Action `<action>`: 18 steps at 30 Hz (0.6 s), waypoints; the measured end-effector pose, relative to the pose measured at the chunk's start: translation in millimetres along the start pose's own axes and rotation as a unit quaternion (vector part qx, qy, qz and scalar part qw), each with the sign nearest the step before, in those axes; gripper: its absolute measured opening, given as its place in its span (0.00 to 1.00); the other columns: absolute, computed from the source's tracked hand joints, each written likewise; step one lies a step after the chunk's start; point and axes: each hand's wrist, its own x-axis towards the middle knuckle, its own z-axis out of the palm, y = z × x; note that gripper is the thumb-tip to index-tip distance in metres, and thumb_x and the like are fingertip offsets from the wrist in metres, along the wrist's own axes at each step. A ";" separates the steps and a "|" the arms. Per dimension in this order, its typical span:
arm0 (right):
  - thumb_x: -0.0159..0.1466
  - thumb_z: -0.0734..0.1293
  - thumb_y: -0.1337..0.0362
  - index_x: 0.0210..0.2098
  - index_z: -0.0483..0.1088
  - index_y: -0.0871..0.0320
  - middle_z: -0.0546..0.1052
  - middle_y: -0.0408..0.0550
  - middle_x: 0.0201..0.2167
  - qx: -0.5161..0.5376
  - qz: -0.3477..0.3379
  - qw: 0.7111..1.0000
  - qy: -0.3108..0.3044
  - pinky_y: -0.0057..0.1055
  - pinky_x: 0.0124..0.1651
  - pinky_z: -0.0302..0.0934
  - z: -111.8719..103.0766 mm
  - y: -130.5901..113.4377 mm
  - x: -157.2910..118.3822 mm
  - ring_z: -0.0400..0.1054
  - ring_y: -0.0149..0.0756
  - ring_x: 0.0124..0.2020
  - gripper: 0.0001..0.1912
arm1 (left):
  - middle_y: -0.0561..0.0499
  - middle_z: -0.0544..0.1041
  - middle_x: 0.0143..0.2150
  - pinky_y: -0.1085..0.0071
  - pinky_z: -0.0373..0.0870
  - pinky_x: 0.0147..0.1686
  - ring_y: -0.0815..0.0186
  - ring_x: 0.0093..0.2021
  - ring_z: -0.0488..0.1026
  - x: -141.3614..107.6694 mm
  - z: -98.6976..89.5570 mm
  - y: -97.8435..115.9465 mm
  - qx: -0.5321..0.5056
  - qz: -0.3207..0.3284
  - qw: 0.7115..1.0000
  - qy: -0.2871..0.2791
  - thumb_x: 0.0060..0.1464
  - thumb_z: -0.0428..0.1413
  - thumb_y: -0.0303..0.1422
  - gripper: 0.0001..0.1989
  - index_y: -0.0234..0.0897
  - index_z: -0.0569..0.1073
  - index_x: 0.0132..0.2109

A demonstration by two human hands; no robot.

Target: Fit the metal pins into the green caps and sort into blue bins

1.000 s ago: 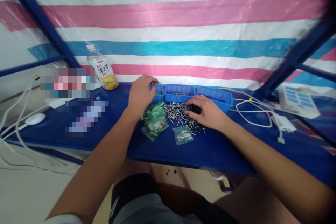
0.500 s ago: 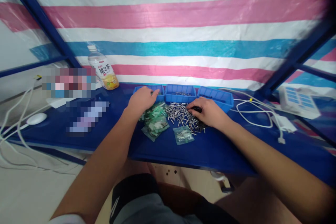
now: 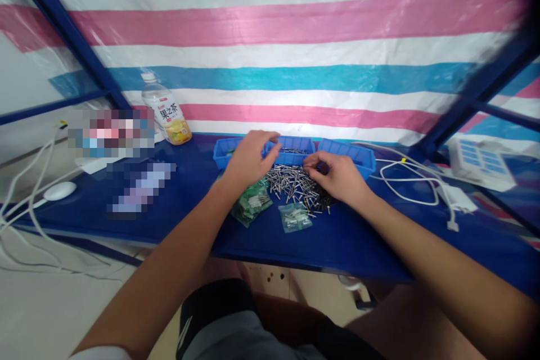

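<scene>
My left hand (image 3: 253, 156) hovers at the front of the left and middle bins. Its fingers stretch to the right, thumb apart, and nothing shows in it. Over the right side of a pile of silver, rivet-like metal pins (image 3: 289, 183), my right hand (image 3: 337, 174) has thumb and fingertips pinched together; what they hold, if anything, is too small to make out. Darker pins (image 3: 324, 201) lie below that hand. Green-tinted plastic bags of small parts (image 3: 251, 205) are heaped under my left forearm, partly hidden. A single small bag (image 3: 295, 218) lies in front of the pile.
Behind the pile stand a left blue bin (image 3: 219, 152), a middle blue bin (image 3: 311, 146) holding some pins, and a right blue bin (image 3: 367, 160). A drink bottle (image 3: 169, 115) stands back left. White cables (image 3: 400, 180) and an adapter (image 3: 458, 199) lie right on the blue table (image 3: 261, 244).
My left hand has moved right and slightly up, from the left bin and bags toward the middle bin. My right hand has shifted slightly right, still pinched.
</scene>
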 end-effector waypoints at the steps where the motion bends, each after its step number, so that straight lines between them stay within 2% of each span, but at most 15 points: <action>1: 0.67 0.71 0.65 0.44 0.79 0.51 0.86 0.46 0.38 0.014 0.012 1.000 0.012 0.43 0.42 0.73 -0.2 -0.5 0.0 0.80 0.43 0.37 0.06 | 0.43 0.83 0.55 0.57 0.70 0.61 0.54 0.57 0.77 -1.1 4.3 5.1 -0.022 0.018 0.999 -0.027 0.71 0.52 0.39 0.16 0.41 0.78 0.59; 4: 0.67 0.72 0.62 0.46 0.78 0.51 0.86 0.48 0.40 0.066 0.036 0.996 0.037 0.46 0.46 0.75 0.7 2.5 -0.2 0.82 0.44 0.41 0.08 | 0.45 0.85 0.53 0.57 0.71 0.58 0.54 0.55 0.78 -4.8 16.2 14.3 -0.043 0.049 0.993 -0.096 0.71 0.53 0.39 0.16 0.43 0.80 0.59; 6: 0.67 0.73 0.60 0.48 0.78 0.51 0.86 0.48 0.42 0.115 0.046 0.992 0.038 0.47 0.50 0.75 2.5 5.9 -0.4 0.82 0.44 0.43 0.10 | 0.45 0.85 0.53 0.56 0.72 0.57 0.53 0.55 0.79 -6.1 21.0 16.2 -0.037 0.047 0.991 -0.120 0.71 0.53 0.41 0.17 0.43 0.81 0.57; 8: 0.66 0.75 0.58 0.48 0.78 0.52 0.86 0.49 0.42 0.165 0.058 0.984 0.034 0.48 0.53 0.75 4.8 7.7 -0.3 0.82 0.45 0.44 0.12 | 0.46 0.86 0.52 0.57 0.72 0.55 0.54 0.54 0.80 -6.2 22.4 16.9 -0.039 0.034 0.991 -0.124 0.70 0.53 0.42 0.17 0.44 0.83 0.55; 11: 0.65 0.77 0.54 0.48 0.77 0.53 0.86 0.51 0.41 0.227 0.085 0.970 0.023 0.49 0.51 0.76 7.0 5.3 0.6 0.81 0.43 0.41 0.16 | 0.48 0.87 0.48 0.60 0.73 0.48 0.57 0.46 0.82 -5.2 20.8 18.7 -0.069 0.017 0.989 -0.127 0.71 0.53 0.41 0.16 0.43 0.85 0.50; 13: 0.63 0.78 0.53 0.48 0.76 0.53 0.85 0.51 0.40 0.259 0.101 0.960 0.009 0.49 0.51 0.76 7.0 1.6 1.3 0.81 0.43 0.39 0.18 | 0.49 0.87 0.44 0.63 0.71 0.43 0.60 0.42 0.81 -4.6 19.2 20.9 -0.084 0.026 0.987 -0.132 0.72 0.52 0.40 0.16 0.43 0.85 0.48; 18: 0.61 0.79 0.54 0.47 0.74 0.52 0.84 0.49 0.39 0.294 0.118 0.948 -0.022 0.49 0.50 0.77 6.0 -5.5 1.1 0.81 0.42 0.37 0.19 | 0.51 0.87 0.39 0.64 0.68 0.39 0.62 0.39 0.80 -3.7 17.6 26.1 -0.082 0.050 0.988 -0.123 0.71 0.51 0.37 0.16 0.42 0.85 0.44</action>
